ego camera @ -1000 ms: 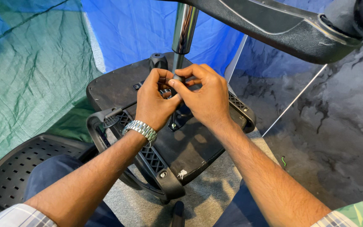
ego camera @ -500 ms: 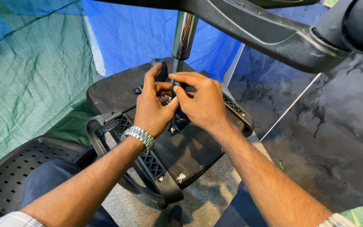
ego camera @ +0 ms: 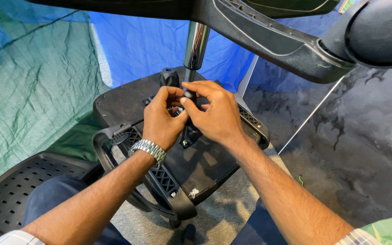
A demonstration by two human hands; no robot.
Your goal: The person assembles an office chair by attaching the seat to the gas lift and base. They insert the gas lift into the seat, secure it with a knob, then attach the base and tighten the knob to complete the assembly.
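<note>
Change since a moment ago: your hands have drifted a little up the chair underside toward the chrome post [ego camera: 196,43], and both stay closed around the same small part; the view has tilted a touch.
Left hand: your left hand [ego camera: 162,120] curls its fingers from the left side around the mechanism [ego camera: 188,136], thumb and forefinger pinched near the small dark knob [ego camera: 188,94].
Right hand: your right hand [ego camera: 214,113] pinches that knob from the right, fingertips clenched on it; what lies under the palm is hidden.
Where the part is: the knob sits at the foot of the chrome post, in the middle of the upturned seat [ego camera: 205,168], between your two hands.
Doing it well: steady the mechanism with the left and let only the right fingertips turn or press. Keep your wrists low so you can see the knob.
Axis: the post's long axis runs from the seat up and slightly away from you, toward the chair base [ego camera: 268,36] overhead.
Nearby: a black armrest [ego camera: 114,163] loops just left of your watch [ego camera: 148,149].
</note>
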